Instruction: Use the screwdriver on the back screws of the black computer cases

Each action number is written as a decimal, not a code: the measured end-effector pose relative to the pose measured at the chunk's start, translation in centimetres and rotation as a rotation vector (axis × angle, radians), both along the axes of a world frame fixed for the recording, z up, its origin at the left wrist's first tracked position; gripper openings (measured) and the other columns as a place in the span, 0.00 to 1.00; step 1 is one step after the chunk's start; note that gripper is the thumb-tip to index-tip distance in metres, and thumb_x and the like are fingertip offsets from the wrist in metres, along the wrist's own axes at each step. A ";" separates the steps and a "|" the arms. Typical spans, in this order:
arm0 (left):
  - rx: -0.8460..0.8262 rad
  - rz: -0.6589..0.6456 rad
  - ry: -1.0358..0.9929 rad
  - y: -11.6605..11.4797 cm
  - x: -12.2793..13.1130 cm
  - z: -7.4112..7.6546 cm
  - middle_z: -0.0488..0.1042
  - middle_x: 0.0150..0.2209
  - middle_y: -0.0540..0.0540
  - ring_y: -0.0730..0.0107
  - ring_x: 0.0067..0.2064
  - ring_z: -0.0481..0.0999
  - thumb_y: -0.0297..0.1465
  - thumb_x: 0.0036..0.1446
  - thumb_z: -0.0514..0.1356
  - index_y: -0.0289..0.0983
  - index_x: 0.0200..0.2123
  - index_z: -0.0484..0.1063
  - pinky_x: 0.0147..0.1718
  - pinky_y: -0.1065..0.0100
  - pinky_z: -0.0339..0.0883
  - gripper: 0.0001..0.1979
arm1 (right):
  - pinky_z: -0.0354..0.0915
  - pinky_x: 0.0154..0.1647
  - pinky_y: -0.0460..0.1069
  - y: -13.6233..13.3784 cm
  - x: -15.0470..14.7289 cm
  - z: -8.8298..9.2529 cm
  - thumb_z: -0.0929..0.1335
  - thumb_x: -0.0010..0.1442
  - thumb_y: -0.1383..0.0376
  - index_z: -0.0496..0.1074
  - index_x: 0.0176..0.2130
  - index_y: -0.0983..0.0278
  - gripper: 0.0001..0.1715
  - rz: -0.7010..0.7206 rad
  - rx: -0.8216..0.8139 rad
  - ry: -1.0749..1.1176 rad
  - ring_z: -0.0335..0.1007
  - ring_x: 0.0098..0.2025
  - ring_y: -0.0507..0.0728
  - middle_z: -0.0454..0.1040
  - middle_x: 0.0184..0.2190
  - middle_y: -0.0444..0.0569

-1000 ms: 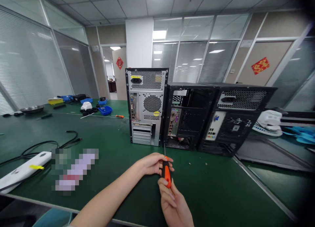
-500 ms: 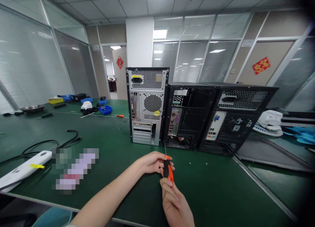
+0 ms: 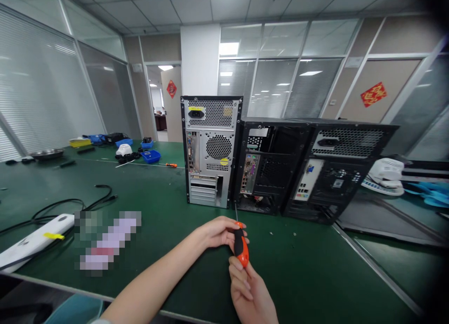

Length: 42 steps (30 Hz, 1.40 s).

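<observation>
Head view: left hand (image 3: 215,232) pinches the orange screwdriver (image 3: 241,247) near its shaft; right hand (image 3: 250,293), at its 6 o'clock, grips the handle's end. Its shaft points to 12 o'clock, toward a silver computer case (image 3: 210,150) on the green table (image 3: 157,221).

Orange-and-black screwdriver (image 3: 241,249), thin shaft pointing away, above green table (image 3: 164,211)

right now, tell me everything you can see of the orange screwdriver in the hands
The screwdriver has an orange and black handle, plastic by its look, and a thin metal shaft. It is held above the green table, shaft pointing away toward the foot of the silver computer case. The left hand pinches the handle's top; the right hand holds its butt end. The tip is too small to make out.
</observation>
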<state>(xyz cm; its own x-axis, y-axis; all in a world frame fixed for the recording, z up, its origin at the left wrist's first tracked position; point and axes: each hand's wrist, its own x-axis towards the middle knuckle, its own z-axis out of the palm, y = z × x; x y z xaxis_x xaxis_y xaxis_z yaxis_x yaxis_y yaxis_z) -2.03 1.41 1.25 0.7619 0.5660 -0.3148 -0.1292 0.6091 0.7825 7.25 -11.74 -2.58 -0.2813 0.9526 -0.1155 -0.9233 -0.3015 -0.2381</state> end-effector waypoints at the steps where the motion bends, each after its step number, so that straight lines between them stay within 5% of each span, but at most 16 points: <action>1: 0.000 0.011 0.012 -0.1 0.0 0.0 0.76 0.32 0.38 0.55 0.34 0.80 0.23 0.46 0.60 0.27 0.39 0.71 0.25 0.67 0.70 0.13 | 0.46 0.12 0.36 0.0 0.0 0.1 0.70 0.54 0.66 0.59 0.27 0.63 0.14 -0.007 -0.040 -0.029 0.44 0.15 0.41 0.56 0.20 0.35; 8: 0.016 0.057 0.044 -0.6 0.2 0.4 0.77 0.31 0.41 0.60 0.34 0.80 0.24 0.45 0.65 0.28 0.36 0.71 0.37 0.64 0.71 0.13 | 0.45 0.12 0.39 -0.1 0.0 0.6 0.73 0.47 0.61 0.62 0.28 0.65 0.17 -0.108 -0.184 -0.308 0.45 0.15 0.40 0.60 0.19 0.35; 16: 0.020 0.080 0.064 -0.9 0.3 0.8 0.77 0.30 0.41 0.64 0.33 0.80 0.25 0.44 0.67 0.28 0.36 0.71 0.34 0.68 0.71 0.13 | 0.52 0.11 0.42 -0.7 -0.3 1.4 0.71 0.46 0.47 0.59 0.41 0.59 0.30 -0.406 -0.134 -0.631 0.60 0.18 0.47 0.64 0.25 0.35; 23: 0.024 0.122 0.090 -1.1 0.6 0.8 0.77 0.30 0.41 0.67 0.31 0.79 0.26 0.45 0.67 0.29 0.33 0.71 0.30 0.71 0.71 0.11 | 0.57 0.10 0.45 -1.1 -0.1 2.0 0.71 0.44 0.46 0.56 0.50 0.57 0.39 -0.519 -0.059 -1.051 0.67 0.25 0.51 0.66 0.42 0.46; 33: 0.043 0.167 0.129 -1.4 0.9 0.8 0.76 0.28 0.44 0.71 0.27 0.77 0.27 0.44 0.69 0.30 0.30 0.70 0.27 0.73 0.70 0.12 | 0.65 0.29 0.50 -0.9 -0.8 1.4 0.65 0.55 0.57 0.62 0.51 0.60 0.25 -0.891 0.194 -1.780 0.69 0.39 0.58 0.63 0.49 0.57; 42: 0.076 0.172 0.145 -1.6 1.3 0.5 0.74 0.25 0.47 0.73 0.26 0.75 0.29 0.43 0.69 0.31 0.27 0.69 0.27 0.72 0.71 0.12 | 0.47 0.16 0.46 -0.1 -0.3 1.0 0.64 0.57 0.54 0.66 0.47 0.56 0.19 -0.907 0.210 -2.196 0.58 0.18 0.48 0.62 0.38 0.49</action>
